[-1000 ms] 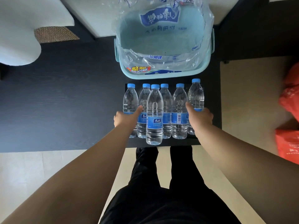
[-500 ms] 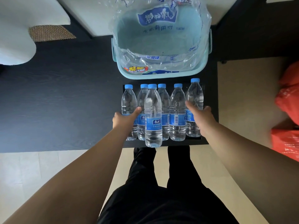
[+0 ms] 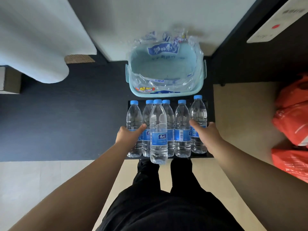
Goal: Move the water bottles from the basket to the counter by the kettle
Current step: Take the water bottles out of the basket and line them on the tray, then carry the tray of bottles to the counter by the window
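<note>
Legs in black trousers (image 3: 166,205) stand at the bottom of our view, both bare forearms reaching forward over them. Our left hand (image 3: 127,135) wraps the leftmost water bottle (image 3: 134,124), thumb across its front, fingers hidden behind so we cannot tell how tight. Our right hand (image 3: 205,135) does the same on the rightmost water bottle (image 3: 198,114), thumb on the label. Six water bottles stand upright on a black tray (image 3: 210,127) at the dark counter (image 3: 66,122) edge: clear ribbed plastic, blue caps, blue labels with white print, filled nearly to the neck. Five sit in a tight row touching; one front bottle (image 3: 158,130) stands nearer us, overlapping the second and third. Just beyond the row sits the pale teal basket (image 3: 166,94), lined with crumpled clear plastic wrap (image 3: 166,47) with blue print. Red bags (image 3: 293,122) lie far right on the floor.
</note>
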Available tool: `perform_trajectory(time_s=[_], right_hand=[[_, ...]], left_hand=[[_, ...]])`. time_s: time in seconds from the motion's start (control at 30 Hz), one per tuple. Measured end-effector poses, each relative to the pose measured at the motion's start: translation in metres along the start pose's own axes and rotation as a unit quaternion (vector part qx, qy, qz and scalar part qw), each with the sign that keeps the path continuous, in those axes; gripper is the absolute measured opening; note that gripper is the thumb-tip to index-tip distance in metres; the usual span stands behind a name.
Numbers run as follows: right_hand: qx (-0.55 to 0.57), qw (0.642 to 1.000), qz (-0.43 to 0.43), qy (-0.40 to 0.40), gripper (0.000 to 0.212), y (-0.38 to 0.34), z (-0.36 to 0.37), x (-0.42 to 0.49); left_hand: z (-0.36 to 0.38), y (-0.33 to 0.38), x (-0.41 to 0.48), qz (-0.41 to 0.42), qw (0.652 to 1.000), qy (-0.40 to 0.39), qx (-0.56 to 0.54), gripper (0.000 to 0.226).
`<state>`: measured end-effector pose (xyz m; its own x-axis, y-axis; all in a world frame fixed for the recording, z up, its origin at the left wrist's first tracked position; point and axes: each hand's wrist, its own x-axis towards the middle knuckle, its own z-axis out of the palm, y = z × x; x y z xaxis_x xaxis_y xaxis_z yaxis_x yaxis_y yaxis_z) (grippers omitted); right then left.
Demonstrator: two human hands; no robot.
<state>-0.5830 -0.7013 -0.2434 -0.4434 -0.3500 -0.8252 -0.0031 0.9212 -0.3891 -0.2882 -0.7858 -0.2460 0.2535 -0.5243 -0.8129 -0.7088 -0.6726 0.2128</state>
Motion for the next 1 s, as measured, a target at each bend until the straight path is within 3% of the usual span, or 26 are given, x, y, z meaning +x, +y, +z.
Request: perform_trajectory(time_s=[0.4,0.67,0.8,1.0], right_hand=[[0.013,0.998,-0.068,0.005,0.113,-0.05,-0.029,-0.062],[0.034,0.994,-0.093,0.037,0.114,-0.079,-0.037,-0.105],[0.024,0.991,-0.122,0.053,0.124,-0.103,-0.035,-0.127],[0.008,0.986,-0.146,0.076,0.114,-0.127,-0.025,-0.154]], left_hand=[[-0.065,0.037,-0.069,0.049,0.998,0.042,-0.023,0.108],[-0.113,0.041,-0.098,0.11,0.993,0.022,-0.027,0.081],[-0.14,0.045,-0.102,0.139,0.989,0.026,-0.04,0.088],[-0.181,0.048,-0.112,0.165,0.983,0.05,-0.062,0.08]])
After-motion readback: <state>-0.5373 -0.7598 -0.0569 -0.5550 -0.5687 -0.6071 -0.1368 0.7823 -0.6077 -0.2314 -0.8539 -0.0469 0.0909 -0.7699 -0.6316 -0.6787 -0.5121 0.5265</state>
